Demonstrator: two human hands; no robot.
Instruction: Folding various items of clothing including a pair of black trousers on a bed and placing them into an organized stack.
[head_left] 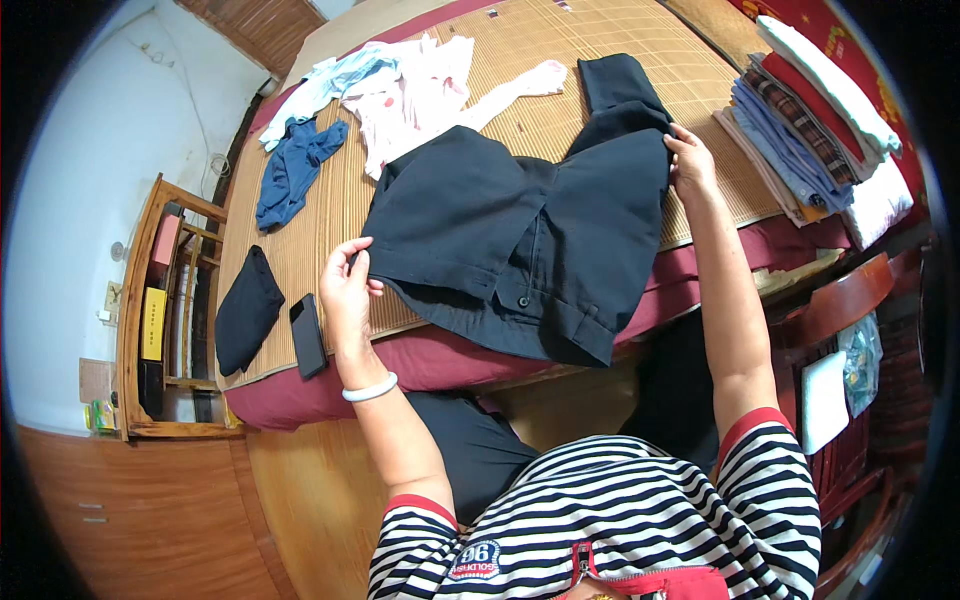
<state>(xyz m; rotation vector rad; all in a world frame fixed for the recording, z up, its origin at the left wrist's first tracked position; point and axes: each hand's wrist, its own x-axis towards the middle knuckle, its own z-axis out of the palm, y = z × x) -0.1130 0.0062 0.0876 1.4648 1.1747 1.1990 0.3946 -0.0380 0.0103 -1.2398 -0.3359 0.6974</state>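
Note:
A pair of black trousers [450,210] lies spread over the bamboo mat [540,120], its waistband toward me and hanging over the bed's near edge. A button shows at the waist. My left hand [349,275] pinches the cloth at the left side of the trousers near the waistband. On the far right side, my right hand [690,160] grips the edge of the same trousers with thumb and fingers. One leg bends away toward the back of the mat; the other leg's end is hidden under the cloth.
Left of the trousers lie a black phone [307,336] and a folded black garment [250,310]. Farther back are a dark blue garment [298,172] and loose pink and white clothes [410,90]. A tall stack of folded clothes [800,140] stands at right, beside a wooden chair [850,295].

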